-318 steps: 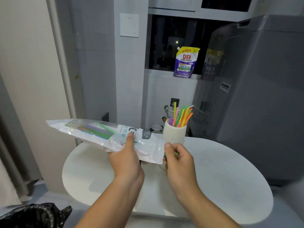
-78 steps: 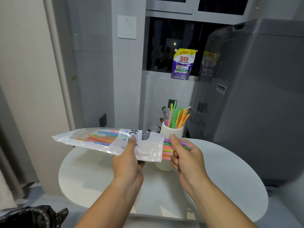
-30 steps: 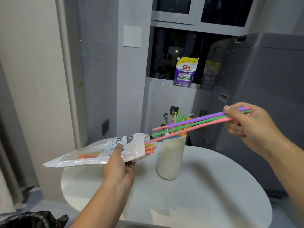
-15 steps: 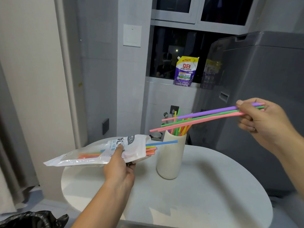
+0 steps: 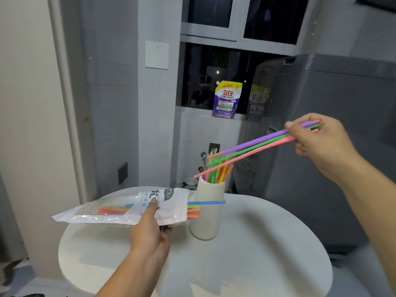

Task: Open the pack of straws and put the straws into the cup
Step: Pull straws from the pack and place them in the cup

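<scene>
My left hand grips the clear plastic pack of straws, held level above the round white table. Its open end faces right, with a blue straw and several pink and orange tips sticking out. A tall cream cup stands upright on the table just right of the pack, with several coloured straws in it. My right hand pinches a purple, green and pink bunch of straws at its upper right end. The bunch slopes down to the left, its free ends hanging just above the cup's mouth.
A grey washing machine rises close behind and to the right of the table. A purple and yellow detergent pouch stands on the window sill behind the cup. A wall with a switch plate is to the left.
The right hand has tipped the bunch of straws so its free ends dropped from above the cup down to the cup's mouth. The left hand and pack have held still.
</scene>
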A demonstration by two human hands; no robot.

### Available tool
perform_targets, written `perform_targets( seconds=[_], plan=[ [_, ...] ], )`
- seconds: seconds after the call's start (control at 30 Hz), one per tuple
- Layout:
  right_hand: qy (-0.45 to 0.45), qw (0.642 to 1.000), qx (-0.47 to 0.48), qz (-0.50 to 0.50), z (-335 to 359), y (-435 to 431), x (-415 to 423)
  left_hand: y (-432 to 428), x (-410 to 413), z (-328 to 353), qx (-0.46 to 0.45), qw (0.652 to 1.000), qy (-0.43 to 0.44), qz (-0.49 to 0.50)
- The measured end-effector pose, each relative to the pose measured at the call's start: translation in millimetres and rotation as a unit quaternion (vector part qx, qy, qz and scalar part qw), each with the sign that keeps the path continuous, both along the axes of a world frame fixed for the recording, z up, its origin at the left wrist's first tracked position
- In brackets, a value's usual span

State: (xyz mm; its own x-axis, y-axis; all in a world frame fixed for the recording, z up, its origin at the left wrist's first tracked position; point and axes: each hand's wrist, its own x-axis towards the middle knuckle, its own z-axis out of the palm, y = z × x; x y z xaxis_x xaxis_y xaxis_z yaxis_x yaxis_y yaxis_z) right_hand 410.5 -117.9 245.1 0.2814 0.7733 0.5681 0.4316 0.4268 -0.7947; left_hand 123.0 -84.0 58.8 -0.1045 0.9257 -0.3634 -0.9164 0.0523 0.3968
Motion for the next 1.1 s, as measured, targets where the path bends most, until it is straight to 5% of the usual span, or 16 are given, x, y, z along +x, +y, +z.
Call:
perform_targets(
  seconds=[0.43,1.1],
  plan=[
    [-0.137,0.989,0.000,-0.055,49.4,-21.1,13.4,-11.6,16.2,-11.3,0.043,0.995,0.080,-0.047],
    [-0.379,0.923,0.036,-0.059,47.4,-24.0,-34.3,-13.2,18.2,-8.1,0.032,0.997,0.064,-0.042]
  ],
)
